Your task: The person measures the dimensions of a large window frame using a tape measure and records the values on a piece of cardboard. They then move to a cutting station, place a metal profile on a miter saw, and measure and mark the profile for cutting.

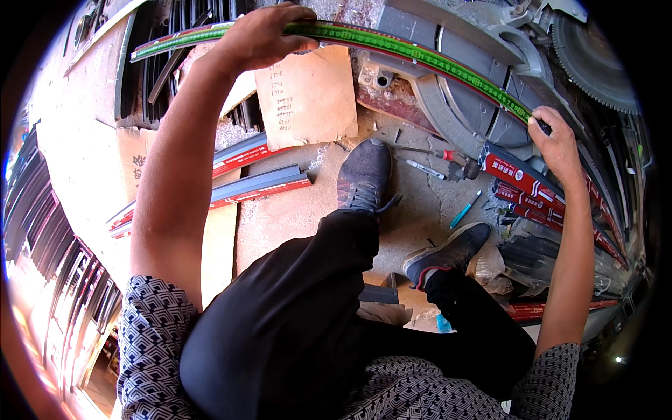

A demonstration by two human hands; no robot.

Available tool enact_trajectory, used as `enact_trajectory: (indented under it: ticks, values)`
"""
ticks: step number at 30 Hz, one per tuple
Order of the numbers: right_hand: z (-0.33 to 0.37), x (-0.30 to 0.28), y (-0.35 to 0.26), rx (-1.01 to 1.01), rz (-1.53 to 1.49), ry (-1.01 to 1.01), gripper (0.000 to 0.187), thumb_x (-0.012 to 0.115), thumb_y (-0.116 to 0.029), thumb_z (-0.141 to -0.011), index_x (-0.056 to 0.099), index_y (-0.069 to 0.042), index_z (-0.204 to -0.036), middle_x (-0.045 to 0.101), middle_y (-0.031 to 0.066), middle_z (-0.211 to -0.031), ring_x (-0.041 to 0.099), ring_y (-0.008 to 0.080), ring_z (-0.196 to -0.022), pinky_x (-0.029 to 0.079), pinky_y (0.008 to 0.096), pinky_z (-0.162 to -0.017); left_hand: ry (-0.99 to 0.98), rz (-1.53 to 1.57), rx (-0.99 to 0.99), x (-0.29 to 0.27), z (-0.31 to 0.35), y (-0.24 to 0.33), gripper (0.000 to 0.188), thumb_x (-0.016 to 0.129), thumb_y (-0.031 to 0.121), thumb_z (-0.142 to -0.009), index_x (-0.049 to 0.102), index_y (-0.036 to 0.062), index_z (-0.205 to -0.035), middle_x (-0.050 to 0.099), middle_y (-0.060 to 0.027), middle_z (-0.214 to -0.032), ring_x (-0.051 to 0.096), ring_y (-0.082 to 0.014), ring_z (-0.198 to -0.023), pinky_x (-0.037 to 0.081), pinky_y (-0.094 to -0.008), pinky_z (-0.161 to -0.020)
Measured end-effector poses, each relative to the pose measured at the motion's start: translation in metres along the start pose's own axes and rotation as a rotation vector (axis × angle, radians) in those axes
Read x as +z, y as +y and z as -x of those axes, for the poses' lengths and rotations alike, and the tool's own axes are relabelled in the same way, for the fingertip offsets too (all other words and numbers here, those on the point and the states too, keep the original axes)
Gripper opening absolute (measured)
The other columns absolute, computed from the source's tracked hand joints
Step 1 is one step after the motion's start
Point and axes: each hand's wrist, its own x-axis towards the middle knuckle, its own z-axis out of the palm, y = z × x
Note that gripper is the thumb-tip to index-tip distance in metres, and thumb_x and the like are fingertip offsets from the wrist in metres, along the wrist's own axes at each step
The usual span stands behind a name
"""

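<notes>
A green tape measure blade point(413, 50) stretches across the top of the view, lying along a long profile strip point(448, 68) with a dark red edge. My left hand point(262, 36) is closed round both toward the left, and their ends stick out past it. At the right end of the blade, my right hand point(558, 140) pinches the tape; a small dark piece shows under its fingers, too covered to name. Strip and tape pass over the grey base of a circular-blade saw point(448, 105). Below my left hand lies a cardboard sheet point(308, 94) with handwriting.
The saw's toothed blade point(595, 59) stands at upper right. Wrapped red-and-grey profiles point(521, 175) lie beside my right forearm, more profiles point(259, 189) at left. A screwdriver point(427, 152), a marker point(425, 169) and a teal pen point(465, 210) rest on the floor near my shoes point(364, 175).
</notes>
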Motion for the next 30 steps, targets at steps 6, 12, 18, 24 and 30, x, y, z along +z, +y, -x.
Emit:
enact_trajectory:
  ticks: [6,12,18,24,30]
  values:
    - [0.000,0.001,0.000,0.006,0.003,-0.004,0.025,0.066,-0.022,-0.097,0.065,0.002,-0.106,0.067,0.0169,-0.112,0.066,0.0326,-0.105,0.048,0.0363,-0.098,0.004,-0.001,0.007,0.002,0.001,-0.001,0.052,0.078,0.029,-0.094,0.064,0.0069,-0.138,0.073,-0.0156,-0.124,0.073,-0.0305,-0.115,0.056,-0.0412,-0.101]
    - [0.001,0.001,-0.001,0.000,-0.001,-0.003,0.025,0.066,-0.022,-0.098,0.065,0.001,-0.106,0.066,0.0168,-0.110,0.066,0.0333,-0.103,0.048,0.0363,-0.097,0.017,0.016,0.018,0.002,0.002,-0.001,0.052,0.079,0.028,-0.093,0.063,0.0068,-0.138,0.074,-0.0151,-0.124,0.073,-0.0303,-0.114,0.057,-0.0409,-0.101]
    - [0.000,0.002,0.000,-0.015,0.003,-0.004,0.025,0.065,-0.022,-0.098,0.065,0.001,-0.106,0.065,0.0168,-0.109,0.066,0.0338,-0.101,0.048,0.0368,-0.095,0.010,0.000,-0.003,0.001,0.003,0.002,0.051,0.078,0.027,-0.094,0.064,0.0071,-0.138,0.074,-0.0150,-0.122,0.073,-0.0292,-0.114,0.056,-0.0403,-0.100]
    - [0.003,-0.001,0.003,-0.065,-0.029,0.018,0.023,0.066,-0.021,-0.098,0.065,0.002,-0.103,0.064,0.0169,-0.104,0.066,0.0339,-0.099,0.049,0.0367,-0.093,-0.015,-0.057,-0.015,-0.003,-0.002,0.008,0.051,0.078,0.031,-0.092,0.065,0.0073,-0.136,0.073,-0.0162,-0.122,0.072,-0.0343,-0.111,0.055,-0.0436,-0.098]
    - [0.010,-0.003,0.005,-0.083,-0.011,-0.009,0.018,0.067,-0.016,-0.094,0.067,0.002,-0.098,0.065,0.0185,-0.099,0.066,0.0364,-0.098,0.050,0.0398,-0.091,-0.043,-0.031,0.030,0.000,0.002,0.019,0.049,0.076,0.028,-0.090,0.066,0.0048,-0.132,0.070,-0.0153,-0.125,0.070,-0.0345,-0.111,0.054,-0.0442,-0.098]
